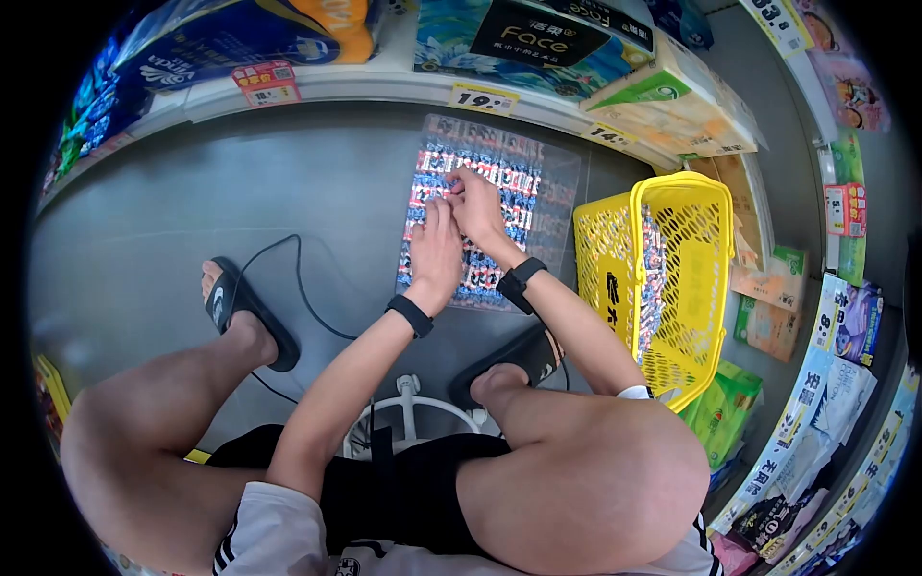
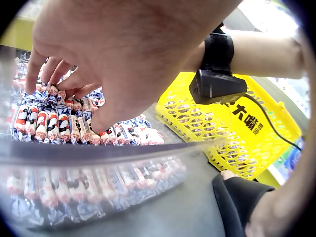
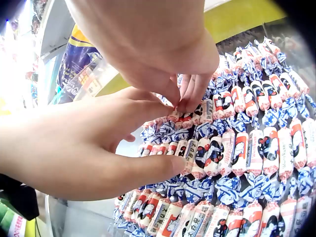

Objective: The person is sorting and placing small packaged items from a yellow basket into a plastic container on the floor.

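Note:
A clear plastic box (image 1: pixel 560 206) stands on the floor in the head view, holding rows of wrapped candies (image 3: pixel 240 148) with white, red and blue wrappers. My left hand (image 1: pixel 437 252) lies over the rows, fingers extended and touching the candies; its thumb rests on a middle row in the right wrist view. Beside it, my right hand (image 1: pixel 479 205) reaches a farther row, its thumb and fingertips pinching at a candy. That candy is mostly covered by the fingers. In the left wrist view, the near box edge crosses in front of the candies.
Right of the box stands a yellow basket (image 1: pixel 608 245) with more wrapped candies (image 1: pixel 653 274) inside. Shelves with tissue packs (image 1: pixel 538 43) and price tags run behind and to the right. A black cable (image 1: pixel 300 278) lies on the floor by the sandalled left foot (image 1: pixel 240 307).

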